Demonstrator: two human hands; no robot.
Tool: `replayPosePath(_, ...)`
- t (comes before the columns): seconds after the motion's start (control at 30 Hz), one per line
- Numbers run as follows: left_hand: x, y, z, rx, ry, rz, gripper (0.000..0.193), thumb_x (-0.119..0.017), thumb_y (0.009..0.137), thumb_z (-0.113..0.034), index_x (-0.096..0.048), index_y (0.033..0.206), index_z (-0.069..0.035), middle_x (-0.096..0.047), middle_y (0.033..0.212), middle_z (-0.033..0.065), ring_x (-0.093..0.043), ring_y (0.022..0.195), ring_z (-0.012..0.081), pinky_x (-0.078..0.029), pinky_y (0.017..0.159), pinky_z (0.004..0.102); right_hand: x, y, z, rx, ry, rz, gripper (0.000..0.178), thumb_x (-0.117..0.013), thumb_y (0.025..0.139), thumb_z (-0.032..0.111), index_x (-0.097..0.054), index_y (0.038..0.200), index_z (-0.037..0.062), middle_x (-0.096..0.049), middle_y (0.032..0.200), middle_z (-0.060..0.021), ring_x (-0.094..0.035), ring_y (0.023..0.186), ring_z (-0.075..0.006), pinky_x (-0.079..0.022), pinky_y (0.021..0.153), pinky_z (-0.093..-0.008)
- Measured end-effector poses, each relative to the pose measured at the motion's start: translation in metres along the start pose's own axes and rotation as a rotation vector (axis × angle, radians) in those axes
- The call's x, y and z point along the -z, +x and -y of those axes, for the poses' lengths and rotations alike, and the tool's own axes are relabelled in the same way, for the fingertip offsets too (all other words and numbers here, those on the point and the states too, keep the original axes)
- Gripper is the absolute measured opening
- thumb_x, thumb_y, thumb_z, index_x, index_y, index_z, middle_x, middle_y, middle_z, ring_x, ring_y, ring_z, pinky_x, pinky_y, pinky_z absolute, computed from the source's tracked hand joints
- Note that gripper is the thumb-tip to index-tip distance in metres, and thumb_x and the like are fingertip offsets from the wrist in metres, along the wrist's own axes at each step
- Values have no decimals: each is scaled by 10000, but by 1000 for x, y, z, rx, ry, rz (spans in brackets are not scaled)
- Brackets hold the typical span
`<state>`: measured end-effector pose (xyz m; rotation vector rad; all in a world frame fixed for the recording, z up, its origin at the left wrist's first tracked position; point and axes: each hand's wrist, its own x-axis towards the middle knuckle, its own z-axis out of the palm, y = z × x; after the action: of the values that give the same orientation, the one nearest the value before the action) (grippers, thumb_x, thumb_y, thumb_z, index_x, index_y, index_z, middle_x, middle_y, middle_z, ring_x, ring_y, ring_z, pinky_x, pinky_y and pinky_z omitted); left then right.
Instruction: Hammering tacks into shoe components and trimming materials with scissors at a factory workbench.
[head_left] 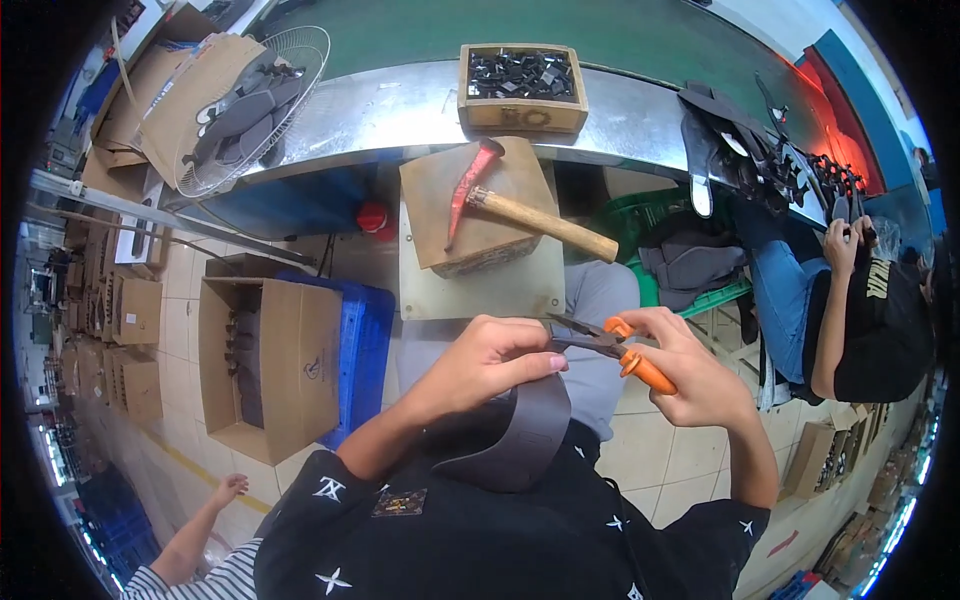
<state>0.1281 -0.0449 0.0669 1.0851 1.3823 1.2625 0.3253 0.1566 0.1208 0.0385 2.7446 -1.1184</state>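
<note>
My left hand [500, 360] grips a dark brown, curved, leather-like piece [530, 430] by its upper end, thumb on top. The wide part of the piece hangs down in front of my black shirt. My right hand [690, 370] is wrapped round a pair of pliers [600, 345] with orange handles. The plier jaws are spread and point left, close to my left fingertips; whether they touch the piece is hidden. Beyond my hands, a hammer [545, 222] with a red head and wooden handle lies across a brown block [430, 215].
An open wooden box [525, 118] of small black and silver parts stands on the metal ledge. Dark cut pieces lie in a wire basket [318, 70] and on the right ledge. Left stands a cardboard box [310, 370] by a blue crate [365, 340]. Co-workers sit right and lower left.
</note>
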Motion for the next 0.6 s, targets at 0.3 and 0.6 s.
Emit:
replayPosePath(0.3, 1, -1, 1, -4, 38, -20, 307, -682, 925, -218, -591, 791, 42, -503, 684, 106, -473, 651, 175, -381, 602, 337, 5, 3, 7, 1, -25, 38, 472, -545, 661, -68, -632, 1114, 31, -482, 1356, -200, -454, 1274, -387, -390, 1078, -462)
replayPosePath(0.6, 0, 0, 3, -12, 26, -45, 344, -691, 915, -230, -575, 746, 46, -508, 675, 106, -470, 642, 175, -370, 589, 345, 4, 4, 7, -26, 26, 45, 484, -531, 629, -51, -644, 1093, 25, -511, 1309, -198, -499, 1218, -389, -430, 1039, -458)
